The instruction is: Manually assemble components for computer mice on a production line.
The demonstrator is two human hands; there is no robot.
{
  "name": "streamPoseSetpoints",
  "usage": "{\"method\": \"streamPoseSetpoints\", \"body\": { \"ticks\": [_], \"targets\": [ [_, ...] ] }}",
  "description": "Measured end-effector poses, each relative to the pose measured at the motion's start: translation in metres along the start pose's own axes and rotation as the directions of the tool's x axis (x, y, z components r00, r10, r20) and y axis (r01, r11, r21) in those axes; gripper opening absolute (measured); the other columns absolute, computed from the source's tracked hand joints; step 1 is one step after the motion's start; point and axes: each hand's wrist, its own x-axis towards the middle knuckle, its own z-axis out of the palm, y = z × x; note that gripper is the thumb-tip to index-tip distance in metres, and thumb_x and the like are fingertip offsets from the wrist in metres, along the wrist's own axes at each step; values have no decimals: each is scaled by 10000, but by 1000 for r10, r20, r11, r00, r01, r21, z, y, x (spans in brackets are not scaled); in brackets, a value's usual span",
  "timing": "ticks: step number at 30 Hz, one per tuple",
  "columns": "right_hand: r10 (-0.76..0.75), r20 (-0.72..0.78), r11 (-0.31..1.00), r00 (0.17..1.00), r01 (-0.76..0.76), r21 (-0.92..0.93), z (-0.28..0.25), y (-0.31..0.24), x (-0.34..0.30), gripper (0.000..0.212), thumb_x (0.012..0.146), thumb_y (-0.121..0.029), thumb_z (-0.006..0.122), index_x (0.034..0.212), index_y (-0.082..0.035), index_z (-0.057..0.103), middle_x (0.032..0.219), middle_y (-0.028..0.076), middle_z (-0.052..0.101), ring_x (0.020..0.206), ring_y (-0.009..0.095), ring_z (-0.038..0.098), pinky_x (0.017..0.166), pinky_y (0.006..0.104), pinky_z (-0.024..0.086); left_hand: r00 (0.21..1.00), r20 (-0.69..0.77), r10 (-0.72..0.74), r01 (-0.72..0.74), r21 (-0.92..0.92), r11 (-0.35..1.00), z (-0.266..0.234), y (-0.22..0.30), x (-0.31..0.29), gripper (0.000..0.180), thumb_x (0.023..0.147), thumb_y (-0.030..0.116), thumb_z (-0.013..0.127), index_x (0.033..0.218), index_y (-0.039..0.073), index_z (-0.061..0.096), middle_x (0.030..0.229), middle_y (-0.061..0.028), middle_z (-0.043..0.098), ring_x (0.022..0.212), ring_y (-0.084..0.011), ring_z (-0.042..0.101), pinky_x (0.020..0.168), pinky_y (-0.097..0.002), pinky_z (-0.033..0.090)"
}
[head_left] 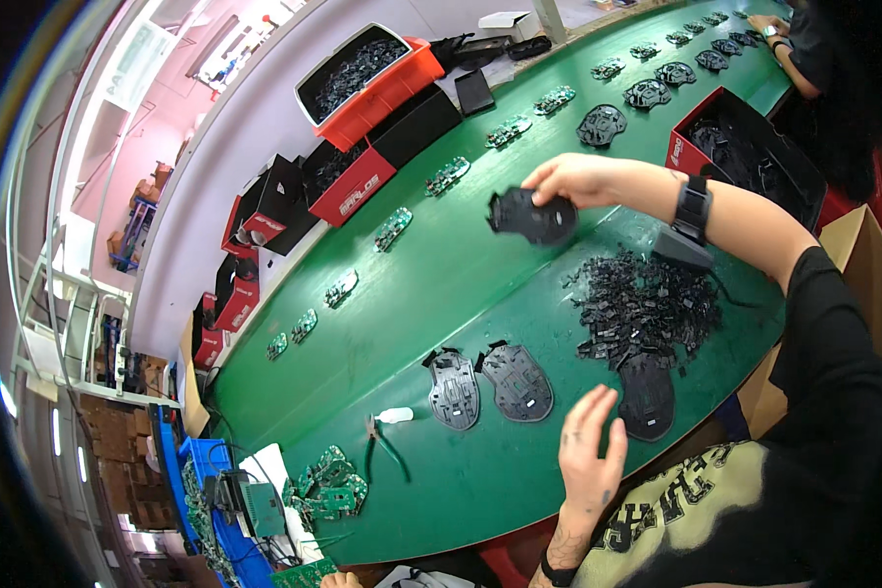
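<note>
My right hand (570,181), wearing a black wristband device, grips a black plastic mouse shell (537,218) by its upper edge, above the green table. My left hand (588,446) is open, fingers stretched and holding nothing, beside another black mouse shell (647,397). That shell lies at the near end of a heap of small black plastic parts (637,309). Left of my left hand, a mouse shell (516,382) and a second mouse shell (454,390) lie side by side, insides up.
Green-handled pliers (387,451) and a small white bottle (395,416) lie to the left, near stacked green circuit boards (328,490). A row of circuit boards (392,229) runs along the table (343,333). Parts fill an orange bin (367,113) and red-black boxes (353,184). Co-workers' hands (769,24) show at the edges.
</note>
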Motion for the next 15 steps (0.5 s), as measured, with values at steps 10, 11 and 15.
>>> {"method": "streamPoseSetpoints", "body": {
  "ticks": [10, 11, 15],
  "targets": [
    [-239, -348, 822, 907, -1, -569, -57, -4, 43, 320, 778, 11, 639, 1098, 3, 649, 951, 106, 673, 832, 165, 647, 743, 293, 526, 981, 162, 108, -132, 144, 981, 4, -9, -10, 343, 812, 43, 660, 1155, 50, 651, 1220, -118, 609, 1073, -305, 580, 937, -394, 446],
    [-300, -326, 749, 896, 10, -663, -55, -2, 45, 310, 772, -9, 657, 1083, -10, 655, 929, 93, 675, 815, 154, 639, 732, 279, 512, 982, 161, 102, -127, 158, 979, 4, -9, -10, 335, 812, 45, 660, 1147, 50, 654, 1215, -111, 612, 1069, -302, 580, 933, -392, 447],
    [-397, -296, 638, 869, 29, -770, -63, 3, 47, 229, 761, -46, 676, 989, -48, 694, 844, 61, 686, 769, 132, 632, 700, 262, 497, 983, 157, 95, -121, 165, 979, 5, -7, -9, 311, 812, 47, 661, 1123, 51, 664, 1201, -105, 620, 1063, -296, 581, 924, -388, 449]
  ]
}}
